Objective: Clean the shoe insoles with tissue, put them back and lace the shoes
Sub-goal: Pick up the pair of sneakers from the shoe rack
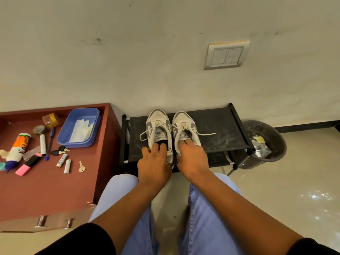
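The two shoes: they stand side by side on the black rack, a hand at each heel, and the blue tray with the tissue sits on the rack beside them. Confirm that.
One point is wrong. The blue tray with the tissue sits on the red-brown cabinet, not on the black rack. The head view shows it. The rest holds: left hand at the left shoe, right hand at the right shoe.

Matt, dusty black rack top, glossy floor tiles, blue plastic tray, denim trousers.

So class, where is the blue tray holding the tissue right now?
In the head view the blue tray sits at the left on the red-brown cabinet, at its back right corner, left of the shoes on the black rack.
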Motion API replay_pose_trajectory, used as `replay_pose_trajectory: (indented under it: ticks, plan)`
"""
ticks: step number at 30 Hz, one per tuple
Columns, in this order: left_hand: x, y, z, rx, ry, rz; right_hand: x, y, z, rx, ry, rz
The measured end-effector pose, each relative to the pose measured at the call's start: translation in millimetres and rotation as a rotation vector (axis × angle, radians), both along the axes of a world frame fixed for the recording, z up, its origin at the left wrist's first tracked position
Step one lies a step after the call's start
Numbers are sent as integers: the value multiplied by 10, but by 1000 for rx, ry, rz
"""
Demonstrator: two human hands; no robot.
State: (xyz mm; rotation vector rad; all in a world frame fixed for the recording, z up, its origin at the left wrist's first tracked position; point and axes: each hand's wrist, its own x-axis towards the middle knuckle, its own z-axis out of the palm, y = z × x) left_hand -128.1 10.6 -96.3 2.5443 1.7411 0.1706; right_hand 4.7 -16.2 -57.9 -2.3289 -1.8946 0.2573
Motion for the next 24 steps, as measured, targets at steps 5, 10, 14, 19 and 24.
replay_pose_trajectory:
  ticks: [5,10,14,19,24]
  plan:
    - [-14,17,38,-101,-82,12,53,-69,67,-76,-107,0]
    - [2,43,29,-124,-190,-7,-7,-29,53,-135,-187,9]
    - [3,47,24,-110,-149,-22,-28,9,-1,-205,-216,-11]
    - [18,41,34,-84,-109,-18,-52,27,-12,-216,-237,-23]
    - [26,42,80,-89,-115,-32,-45,17,10,-170,-205,-17]
